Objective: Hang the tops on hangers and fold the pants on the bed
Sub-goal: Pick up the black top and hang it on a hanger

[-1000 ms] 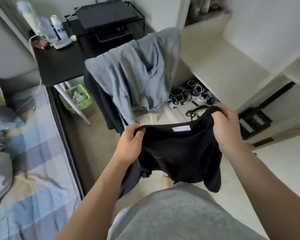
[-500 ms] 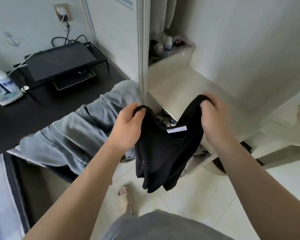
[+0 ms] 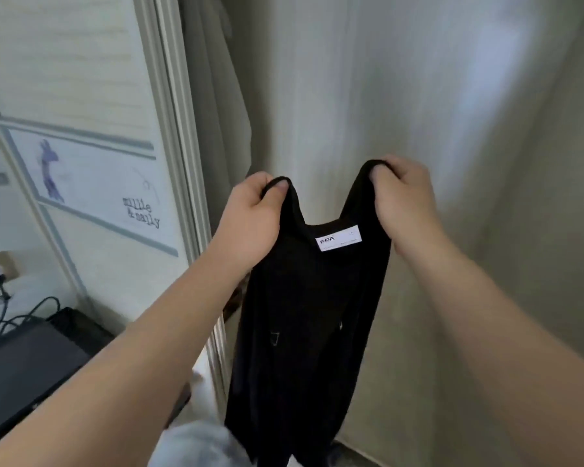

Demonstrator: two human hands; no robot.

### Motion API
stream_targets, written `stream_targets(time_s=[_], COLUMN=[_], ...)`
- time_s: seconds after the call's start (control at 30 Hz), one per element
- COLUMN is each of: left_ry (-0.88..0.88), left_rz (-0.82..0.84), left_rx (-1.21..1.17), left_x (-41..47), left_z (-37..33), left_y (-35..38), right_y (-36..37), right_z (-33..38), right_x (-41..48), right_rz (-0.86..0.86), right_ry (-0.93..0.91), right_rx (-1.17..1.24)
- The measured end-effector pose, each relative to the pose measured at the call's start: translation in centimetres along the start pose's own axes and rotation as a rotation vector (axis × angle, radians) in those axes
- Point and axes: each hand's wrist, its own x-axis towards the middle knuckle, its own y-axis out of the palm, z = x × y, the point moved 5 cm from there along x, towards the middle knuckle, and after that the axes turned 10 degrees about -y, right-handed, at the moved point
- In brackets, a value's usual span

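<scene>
Head view: left hand and right hand pinch the shoulders of the black top (no hanger in sight); hanging looks not yet begun.

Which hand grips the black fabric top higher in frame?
The right hand: it pinches the black fabric top above the left hand, which is nearer the white door frame.

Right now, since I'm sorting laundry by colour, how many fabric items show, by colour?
Black: 1, the top.
Pale: 1, a cloth hanging at upper left.
Grey: 1, blurred fabric at the bottom edge.
Total: 3
</scene>
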Motion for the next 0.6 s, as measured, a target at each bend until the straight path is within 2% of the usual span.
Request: stream_targets(time_s=[0.33, 0.5, 0.6], left_ry=[0.329, 0.452, 0.484], left_rz=[-0.169, -0.279, -0.303], left_rx=[0.087, 0.168, 0.242], left_x=[15.7, 20.8, 23.0], left_z=[-17.1, -25.3, -29.7], left_y=[-0.7, 0.2, 1.5], right_y=[-1.4, -4.3, -6.4], right_z=[9.0, 13.6, 15.5], right_x=[20.0, 27.9, 32.1], right_rz=[-0.108, -0.185, -0.182], right_ry=[-0.284, -0.426, -0.361], right_rx=[-0.095, -0.407, -0.675])
